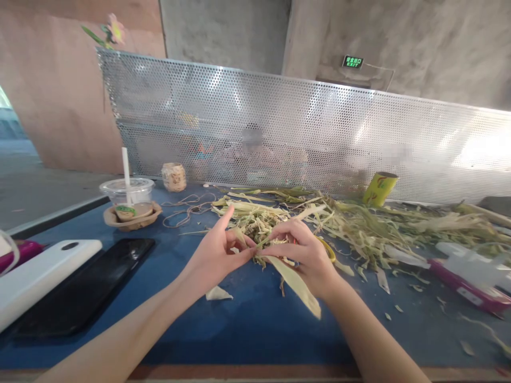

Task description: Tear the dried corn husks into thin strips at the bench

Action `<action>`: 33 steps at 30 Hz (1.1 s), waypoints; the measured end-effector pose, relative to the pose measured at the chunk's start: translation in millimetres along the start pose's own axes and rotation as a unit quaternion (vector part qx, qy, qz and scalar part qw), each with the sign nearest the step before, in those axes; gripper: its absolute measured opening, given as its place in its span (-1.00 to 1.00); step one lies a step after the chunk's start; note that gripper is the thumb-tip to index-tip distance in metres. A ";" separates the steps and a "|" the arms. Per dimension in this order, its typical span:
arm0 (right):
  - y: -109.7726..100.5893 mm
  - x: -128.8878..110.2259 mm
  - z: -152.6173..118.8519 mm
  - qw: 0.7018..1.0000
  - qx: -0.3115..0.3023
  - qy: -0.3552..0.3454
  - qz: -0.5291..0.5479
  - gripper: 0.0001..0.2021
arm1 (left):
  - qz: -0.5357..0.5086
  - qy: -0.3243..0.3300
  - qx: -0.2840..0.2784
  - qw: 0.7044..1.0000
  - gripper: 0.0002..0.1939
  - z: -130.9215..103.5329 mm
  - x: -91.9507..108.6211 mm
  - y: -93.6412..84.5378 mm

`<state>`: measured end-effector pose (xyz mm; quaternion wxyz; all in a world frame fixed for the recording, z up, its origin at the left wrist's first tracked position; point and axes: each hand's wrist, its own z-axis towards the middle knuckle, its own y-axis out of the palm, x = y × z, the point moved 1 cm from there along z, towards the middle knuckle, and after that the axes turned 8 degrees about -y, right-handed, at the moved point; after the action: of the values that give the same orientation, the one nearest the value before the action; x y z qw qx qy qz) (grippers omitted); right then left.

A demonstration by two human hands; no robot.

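Leaf strip (298,290) slants toward the wearer, upper end between the hands. Left hand (215,247) pinches fibres at the fingertips, one finger raised; right hand (309,252) pinches close beside. Short gap looks right; light, even tension should spare brittle fibre. Leaf pile (359,229) beyond, on blue table (247,330).

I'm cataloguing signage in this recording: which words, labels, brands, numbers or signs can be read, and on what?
"EXIT": on the lit green sign; the characters above it are too blurred to quote surely.
Green label below the straw: too blurred to read.
Yellow cylinder: print too blurred.
White label on the magenta object at right: too small.
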<state>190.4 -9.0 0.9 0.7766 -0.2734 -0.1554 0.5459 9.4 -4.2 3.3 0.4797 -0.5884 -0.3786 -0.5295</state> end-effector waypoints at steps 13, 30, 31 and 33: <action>3.0 11.5 -4.9 0.965 -0.185 0.129 -0.135 -0.77 | 0.284 0.080 0.170 0.940 -0.07 -6.8 14.3 -11.7; 16.6 5.9 -6.0 0.991 -0.030 0.082 -0.101 -0.89 | 0.120 0.082 0.101 0.984 0.02 -8.0 -0.6 9.1; 16.3 5.5 -6.2 0.991 -0.027 0.081 -0.102 -0.90 | 0.090 0.060 0.087 0.990 0.02 -6.0 -1.8 8.8; 14.6 4.5 -6.3 0.991 -0.030 0.080 -0.106 -0.90 | 0.012 0.002 0.046 0.999 0.04 -2.3 -4.4 8.6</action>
<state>184.1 -2.7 -13.1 0.8313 -0.3216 -0.1367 0.4322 16.3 -8.4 -2.5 0.5134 -0.5692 -0.3943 -0.5070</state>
